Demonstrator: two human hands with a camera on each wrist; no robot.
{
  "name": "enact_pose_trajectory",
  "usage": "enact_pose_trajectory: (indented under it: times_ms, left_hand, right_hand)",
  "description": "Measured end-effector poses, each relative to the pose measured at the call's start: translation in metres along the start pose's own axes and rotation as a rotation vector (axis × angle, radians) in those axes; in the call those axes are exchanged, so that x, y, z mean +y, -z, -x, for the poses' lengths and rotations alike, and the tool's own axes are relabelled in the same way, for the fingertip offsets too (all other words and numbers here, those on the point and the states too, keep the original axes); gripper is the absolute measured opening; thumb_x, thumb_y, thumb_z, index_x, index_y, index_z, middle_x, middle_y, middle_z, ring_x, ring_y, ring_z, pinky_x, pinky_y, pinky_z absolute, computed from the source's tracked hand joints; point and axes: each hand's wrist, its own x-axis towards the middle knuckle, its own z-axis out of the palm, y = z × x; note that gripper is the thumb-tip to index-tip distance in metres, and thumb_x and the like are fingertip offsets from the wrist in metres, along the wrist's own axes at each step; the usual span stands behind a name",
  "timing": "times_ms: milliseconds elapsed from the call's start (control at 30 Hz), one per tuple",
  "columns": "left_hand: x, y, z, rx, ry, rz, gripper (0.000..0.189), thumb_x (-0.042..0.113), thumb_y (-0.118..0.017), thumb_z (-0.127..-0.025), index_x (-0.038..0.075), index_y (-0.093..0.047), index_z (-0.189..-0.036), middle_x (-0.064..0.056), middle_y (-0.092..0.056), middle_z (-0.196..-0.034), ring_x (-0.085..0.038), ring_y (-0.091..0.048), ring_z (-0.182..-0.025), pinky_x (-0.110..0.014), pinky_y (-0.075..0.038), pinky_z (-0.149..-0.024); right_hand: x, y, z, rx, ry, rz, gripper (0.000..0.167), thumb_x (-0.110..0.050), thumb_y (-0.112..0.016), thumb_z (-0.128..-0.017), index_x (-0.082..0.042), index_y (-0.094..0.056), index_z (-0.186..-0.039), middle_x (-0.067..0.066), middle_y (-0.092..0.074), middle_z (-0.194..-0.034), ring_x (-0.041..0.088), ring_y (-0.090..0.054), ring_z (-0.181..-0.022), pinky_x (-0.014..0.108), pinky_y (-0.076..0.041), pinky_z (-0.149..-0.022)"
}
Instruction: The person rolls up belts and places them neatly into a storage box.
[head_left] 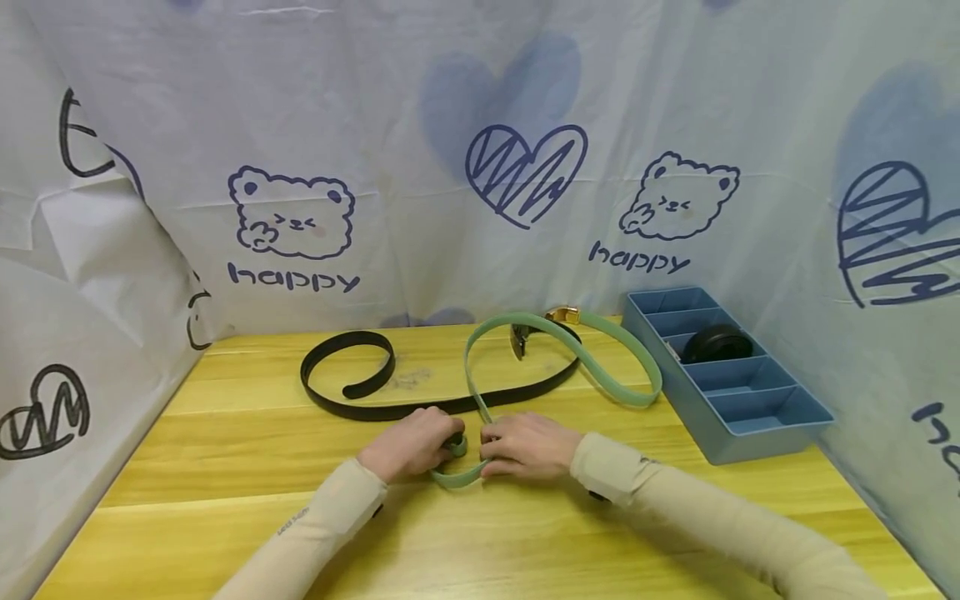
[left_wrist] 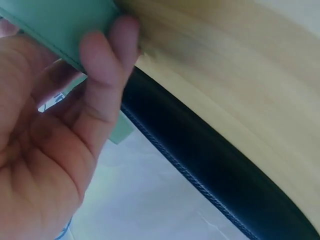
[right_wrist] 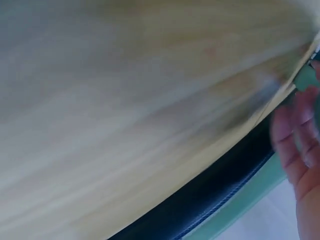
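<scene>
A light green belt (head_left: 633, 396) with a gold buckle (head_left: 564, 315) loops across the table. My left hand (head_left: 412, 443) grips its curled end portion, and in the left wrist view the fingers (left_wrist: 102, 65) bend around the green strap (left_wrist: 65, 25). Just to the right, my right hand (head_left: 532, 446) holds another stretch of the same belt between thumb and fingers; the right wrist view cuts off most of that grip. Behind both hands lies a black belt (head_left: 390, 412), its tail curled at the left and its dark metal buckle (head_left: 519, 342) under the green loop.
At the right of the wooden table (head_left: 225, 533) stands a blue divided box (head_left: 712, 429). One compartment holds a rolled black item (head_left: 717, 343). White printed cloth (head_left: 405, 208) hangs behind the table and along its sides.
</scene>
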Motion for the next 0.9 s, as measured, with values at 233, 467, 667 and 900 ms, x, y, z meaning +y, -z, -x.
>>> enact_pose_trajectory:
  times_ms: [233,467,667,900]
  left_hand:
    - [-0.0034,0.0015,0.0009,-0.012,-0.04,0.054,0.013,0.003,-0.069,-0.089,0.014,-0.066,-0.085,0.007,-0.05,-0.069,-0.008,-0.043,-0.066,-0.024,-0.038,-0.062]
    - [-0.0022,0.0005,0.0007,-0.031,-0.049,0.116,0.018,0.001,-0.065,-0.091,0.018,-0.069,-0.086,0.007,-0.061,-0.076,-0.007,-0.047,-0.069,-0.022,-0.041,-0.063]
    - [0.0017,-0.0059,0.0009,-0.023,-0.081,0.17,0.027,-0.003,-0.061,-0.088,0.019,-0.074,-0.094,0.005,-0.066,-0.087,-0.006,-0.053,-0.077,-0.023,-0.044,-0.069]
    - [0.002,0.0004,0.0014,-0.031,-0.024,0.221,0.026,0.001,-0.061,-0.084,0.013,-0.077,-0.1,0.0,-0.066,-0.095,-0.014,-0.058,-0.085,-0.023,-0.045,-0.07]
  right_hand:
    - [0.0025,-0.0006,0.0017,0.017,0.044,-0.02,0.024,-0.023,-0.059,-0.099,-0.027,-0.067,-0.122,-0.01,-0.062,-0.105,0.0,-0.057,-0.072,0.013,-0.045,-0.062]
    - [-0.001,0.0001,-0.0019,-0.025,-0.024,-0.064,0.019,-0.038,-0.053,-0.101,-0.033,-0.063,-0.116,-0.008,-0.053,-0.108,0.003,-0.052,-0.084,0.018,-0.045,-0.07]
    - [-0.0012,-0.0046,-0.0031,-0.016,-0.066,-0.07,0.031,-0.058,-0.051,-0.096,-0.029,-0.059,-0.088,-0.008,-0.046,-0.095,0.003,-0.041,-0.075,0.017,-0.034,-0.063]
    - [0.004,-0.0054,-0.0042,0.002,-0.027,-0.041,0.025,-0.048,-0.054,-0.098,-0.028,-0.064,-0.086,-0.011,-0.051,-0.09,0.001,-0.044,-0.073,0.016,-0.036,-0.063]
